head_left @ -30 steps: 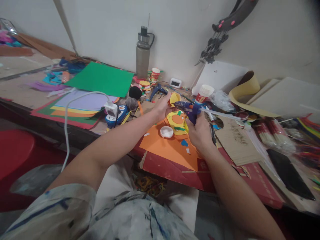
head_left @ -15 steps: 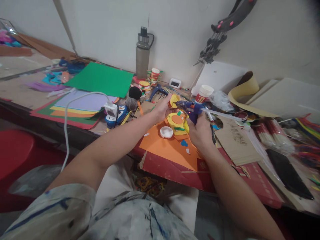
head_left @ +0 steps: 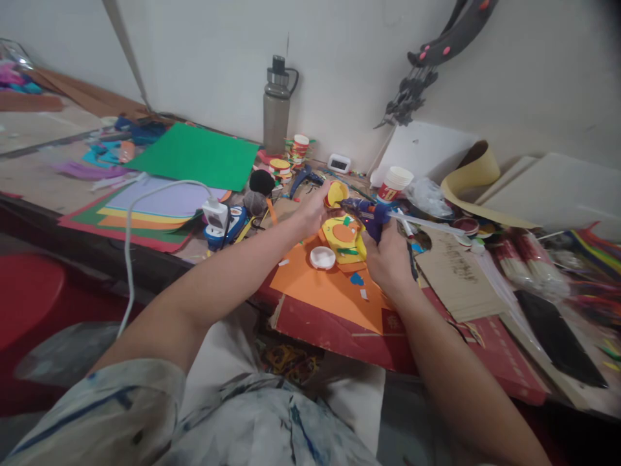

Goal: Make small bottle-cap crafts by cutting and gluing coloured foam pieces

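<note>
My left hand [head_left: 314,210] grips a small yellow, cup-like piece [head_left: 336,193] and holds it above the work surface. In my right hand [head_left: 389,254] is a blue hot glue gun [head_left: 369,217], its nozzle pointing left at the yellow piece, with a long pale glue stick out of its back. Whether the nozzle touches the piece I cannot tell. Just below lies a yellow paper shape [head_left: 344,237] with orange and green bits on it. A small white round lid [head_left: 323,257] sits on an orange sheet [head_left: 334,294], near a blue paper scrap [head_left: 357,279].
Stacked paper cups [head_left: 395,184] stand behind the glue gun. A tall grey bottle [head_left: 276,110] is against the wall. On the left are a green sheet [head_left: 194,155], coloured paper and a power strip [head_left: 227,226] with a white cable. Cardboard [head_left: 458,275] and a black phone-like slab [head_left: 560,336] lie right.
Both hands keep nearly the same pose. The yellow piece is tilted slightly differently, and the glue gun has shifted a little to the left and down.
</note>
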### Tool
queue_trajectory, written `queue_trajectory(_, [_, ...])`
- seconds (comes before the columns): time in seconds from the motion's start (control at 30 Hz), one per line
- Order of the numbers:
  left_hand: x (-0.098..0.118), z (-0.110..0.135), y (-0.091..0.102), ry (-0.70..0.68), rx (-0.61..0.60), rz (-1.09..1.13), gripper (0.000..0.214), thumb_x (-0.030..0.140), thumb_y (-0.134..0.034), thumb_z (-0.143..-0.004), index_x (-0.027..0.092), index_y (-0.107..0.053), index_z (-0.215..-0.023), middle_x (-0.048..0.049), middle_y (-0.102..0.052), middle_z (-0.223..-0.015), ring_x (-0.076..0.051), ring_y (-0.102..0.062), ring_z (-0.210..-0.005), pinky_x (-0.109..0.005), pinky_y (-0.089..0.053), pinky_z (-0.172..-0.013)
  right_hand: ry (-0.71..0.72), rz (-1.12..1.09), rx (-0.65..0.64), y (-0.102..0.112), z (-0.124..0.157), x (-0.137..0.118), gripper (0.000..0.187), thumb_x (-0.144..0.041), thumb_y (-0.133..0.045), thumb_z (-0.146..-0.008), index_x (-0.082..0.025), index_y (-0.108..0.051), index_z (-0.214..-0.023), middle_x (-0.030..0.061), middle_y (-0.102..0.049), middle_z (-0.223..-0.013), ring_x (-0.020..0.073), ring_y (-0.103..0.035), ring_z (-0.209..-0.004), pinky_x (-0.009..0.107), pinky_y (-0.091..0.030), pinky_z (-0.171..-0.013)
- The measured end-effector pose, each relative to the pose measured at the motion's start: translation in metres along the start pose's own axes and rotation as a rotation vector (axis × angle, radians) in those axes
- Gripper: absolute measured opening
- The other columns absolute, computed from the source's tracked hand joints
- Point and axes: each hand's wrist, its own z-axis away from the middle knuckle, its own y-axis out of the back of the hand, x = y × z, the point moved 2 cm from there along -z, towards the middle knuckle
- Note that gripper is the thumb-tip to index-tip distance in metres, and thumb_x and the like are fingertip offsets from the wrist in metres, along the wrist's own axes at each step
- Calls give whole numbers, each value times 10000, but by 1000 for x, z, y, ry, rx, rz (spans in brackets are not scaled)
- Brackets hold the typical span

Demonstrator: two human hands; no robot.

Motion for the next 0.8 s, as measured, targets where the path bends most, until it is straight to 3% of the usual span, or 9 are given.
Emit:
queue_trajectory(0.37, [-11,0,3,60,-56,-90,427,431,-438,-1145,149,-754,-1200,-99,-831,-969,-169,-808,-856,-259,-629,-836,-37,-45,6,-2,-2,0,398,-343,-582,-930,-199,-577,-1301,201,-745,-1106,407,-726,-1016,612,-575,-956])
queue_trajectory(0.53, [-4,-9,8,-10,48,-45,420,434,-437,-1147,146,-725,-1250,-103,-834,-984,-176,-820,-867,-256,-623,-818,-73,-195,25,3,-5,4,452,-418,-627,-928,-211,-580,-1327,181,-731,-1201,366,-710,-1096,591,-561,-1030])
queue_trajectory(0.7, [10,-14,13,-83,114,-67,488,467,-378,-1159,115,-716,-1171,-103,-823,-925,-152,-789,-795,-218,-546,-694,-246,-300,30,25,-8,19,417,-516,-646,-896,-222,-631,-1192,94,-727,-998,281,-682,-880,505,-594,-903])
queue_trajectory(0.8, [14,-15,14,-89,130,-53,527,504,-347,-1160,129,-717,-1159,-70,-796,-831,-138,-748,-701,-223,-519,-657,-294,-230,126,52,-5,51,425,-563,-637,-895,-204,-668,-1119,98,-728,-1001,275,-663,-927,464,-581,-891])
